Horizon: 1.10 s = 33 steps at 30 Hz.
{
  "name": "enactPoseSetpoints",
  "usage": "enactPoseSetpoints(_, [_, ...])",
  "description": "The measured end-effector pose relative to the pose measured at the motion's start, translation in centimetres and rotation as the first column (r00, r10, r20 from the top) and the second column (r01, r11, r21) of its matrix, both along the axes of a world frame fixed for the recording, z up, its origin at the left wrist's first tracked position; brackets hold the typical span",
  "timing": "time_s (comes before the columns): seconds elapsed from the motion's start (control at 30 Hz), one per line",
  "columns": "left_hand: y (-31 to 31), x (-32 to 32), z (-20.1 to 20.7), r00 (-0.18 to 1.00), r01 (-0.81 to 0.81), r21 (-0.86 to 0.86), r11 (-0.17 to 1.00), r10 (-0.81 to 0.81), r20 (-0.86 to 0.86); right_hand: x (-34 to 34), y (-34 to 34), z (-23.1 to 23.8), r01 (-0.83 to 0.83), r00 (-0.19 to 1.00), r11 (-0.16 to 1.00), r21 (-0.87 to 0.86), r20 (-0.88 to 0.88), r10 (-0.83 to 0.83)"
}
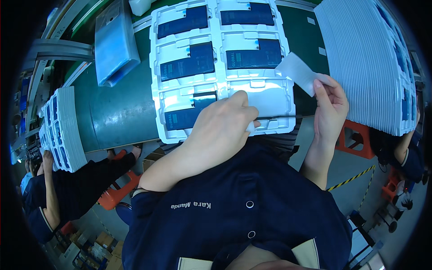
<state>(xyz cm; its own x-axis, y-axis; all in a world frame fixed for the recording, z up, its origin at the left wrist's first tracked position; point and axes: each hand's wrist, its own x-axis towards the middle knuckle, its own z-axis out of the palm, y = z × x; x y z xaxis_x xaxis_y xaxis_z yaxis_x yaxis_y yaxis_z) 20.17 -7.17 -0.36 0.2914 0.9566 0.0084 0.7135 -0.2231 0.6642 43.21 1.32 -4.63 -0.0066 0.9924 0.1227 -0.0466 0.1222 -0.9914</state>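
my left hand lies flat on the near edge of the white tray, fingers closed down over the front pocket, holding nothing i can make out. my right hand pinches a white slip between thumb and fingertips, lifted just beside the tray's right edge. dark blue parts sit in the farther pockets. in my judgement the tray should be kept pinned while the slip goes in square. the table under it is green.

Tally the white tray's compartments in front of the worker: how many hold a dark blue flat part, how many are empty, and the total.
White tray compartments:
Holding a dark blue part: 5
Empty compartment: 1
Total: 6
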Motion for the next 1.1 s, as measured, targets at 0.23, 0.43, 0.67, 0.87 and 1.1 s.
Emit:
enactPoseSetpoints(0.23, [-2.1,-2.3,4.2,0.989,0.147,-0.133,0.980,-0.142,0.050,-2.4,-1.8,0.7,-0.326,0.868,0.944,-0.054,0.378,0.321])
enactPoseSetpoints(0.43, [-2.5,-2.5,2.9,0.977,0.209,-0.157,0.965,-0.197,0.086,-3.0,-2.1,1.6,-0.381,0.752,0.925,0.021,0.589,0.296])
enactPoseSetpoints(0.67, [-1.8,-2.3,1.0,0.975,0.217,-0.151,0.964,-0.207,0.075,-3.4,-2.6,2.2,-0.455,0.601,0.887,0.072,0.761,0.246])
enactPoseSetpoints(0.87, [-0.8,-3.0,0.6,0.973,0.173,-0.128,0.977,-0.149,0.176,-3.3,-1.8,3.2,-0.416,0.613,0.843,0.342,0.790,-0.018])
enactPoseSetpoints(1.1, [0.9,-0.5,-1.2,0.990,-0.081,-0.078,0.994,0.090,0.113,-1.3,-1.9,2.4,-0.439,0.780,0.898,0.034,0.510,0.362])
